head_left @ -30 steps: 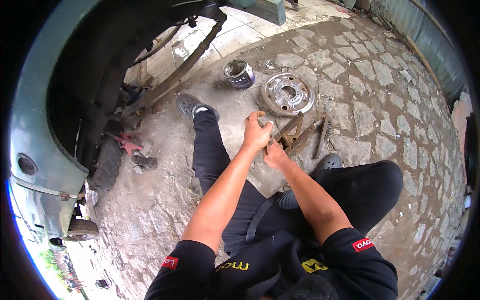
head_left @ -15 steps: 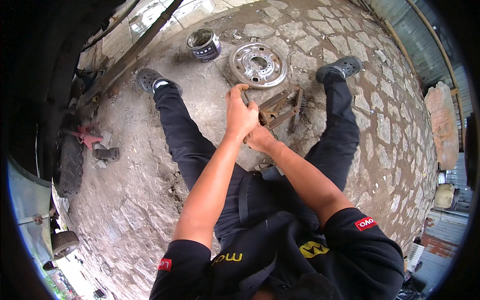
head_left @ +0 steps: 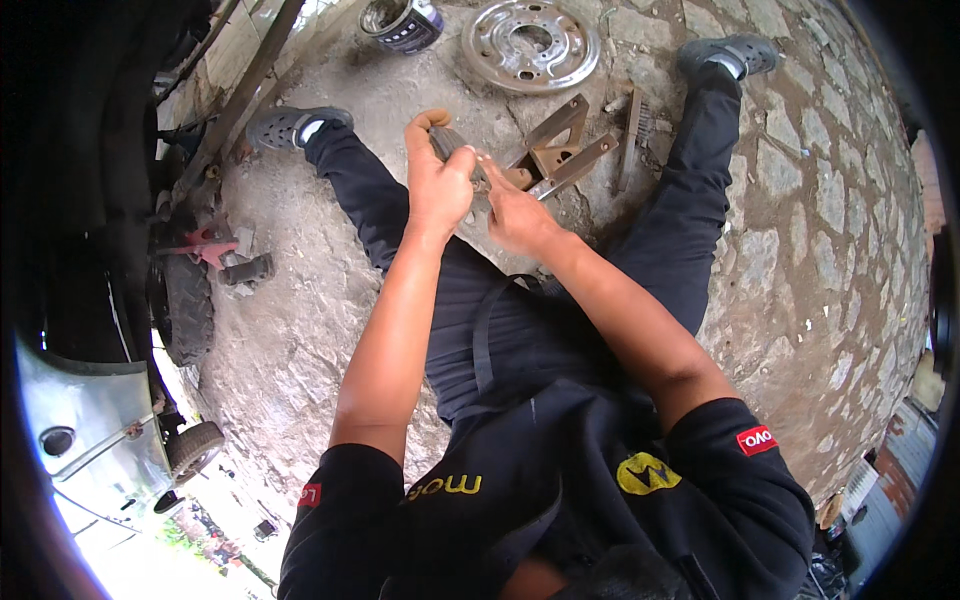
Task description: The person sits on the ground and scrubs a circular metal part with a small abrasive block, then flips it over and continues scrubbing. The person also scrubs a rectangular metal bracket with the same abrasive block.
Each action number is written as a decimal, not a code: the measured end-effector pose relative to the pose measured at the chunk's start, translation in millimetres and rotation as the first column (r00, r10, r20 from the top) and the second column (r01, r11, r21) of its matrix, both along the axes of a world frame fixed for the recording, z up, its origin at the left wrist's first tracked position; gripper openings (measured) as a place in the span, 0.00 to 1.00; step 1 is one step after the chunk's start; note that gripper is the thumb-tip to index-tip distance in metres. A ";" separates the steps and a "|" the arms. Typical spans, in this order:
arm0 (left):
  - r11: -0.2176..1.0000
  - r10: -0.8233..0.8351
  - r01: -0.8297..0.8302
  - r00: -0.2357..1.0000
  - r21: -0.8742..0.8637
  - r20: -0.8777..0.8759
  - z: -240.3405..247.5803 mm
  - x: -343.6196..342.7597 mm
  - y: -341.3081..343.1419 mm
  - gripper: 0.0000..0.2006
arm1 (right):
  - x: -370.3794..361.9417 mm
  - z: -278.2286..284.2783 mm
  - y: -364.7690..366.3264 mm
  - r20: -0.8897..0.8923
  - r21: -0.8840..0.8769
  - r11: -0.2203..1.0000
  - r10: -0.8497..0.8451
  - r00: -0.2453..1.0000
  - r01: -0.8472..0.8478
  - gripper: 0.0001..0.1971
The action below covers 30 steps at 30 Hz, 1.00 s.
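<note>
Left grip (head_left: 438, 192) closed around grey piece (head_left: 447, 147)

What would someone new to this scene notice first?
Probably the shiny silver wheel at the top centre, just right of an open dark can. Lower down, the left grip holds a dark piece, with the right grip close by. At the lower left, a vehicle's pale body panel stands out.

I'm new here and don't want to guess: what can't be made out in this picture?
Head view, throughout:
- Dark object: its full shape, partly covered by the left hand and right hand.
- Can: its far rim, cut off by the top edge.
- Wheel arch: its inside, lost in shadow.
</note>
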<state>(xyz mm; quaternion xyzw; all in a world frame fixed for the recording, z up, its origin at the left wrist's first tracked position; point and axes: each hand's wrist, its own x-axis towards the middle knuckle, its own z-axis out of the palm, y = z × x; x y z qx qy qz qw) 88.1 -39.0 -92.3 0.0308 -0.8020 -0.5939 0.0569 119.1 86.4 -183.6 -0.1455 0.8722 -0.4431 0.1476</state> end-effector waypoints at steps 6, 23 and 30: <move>0.972 0.030 -0.025 0.999 0.232 -0.015 -7.9 20.8 -17.7 0.29 | 10.1 -5.1 0.6 0.119 0.001 1.000 0.022 0.993 -0.023 0.45; 0.855 -0.016 -0.096 0.977 0.510 0.211 -14.9 12.2 -25.5 0.29 | 9.2 9.4 0.4 0.099 0.056 0.991 0.116 0.988 -0.122 0.42; 0.811 -0.193 0.040 0.960 0.584 0.204 -16.5 -1.0 -38.7 0.27 | 14.2 -12.2 -0.4 -0.081 -0.059 0.997 0.047 0.996 -0.052 0.36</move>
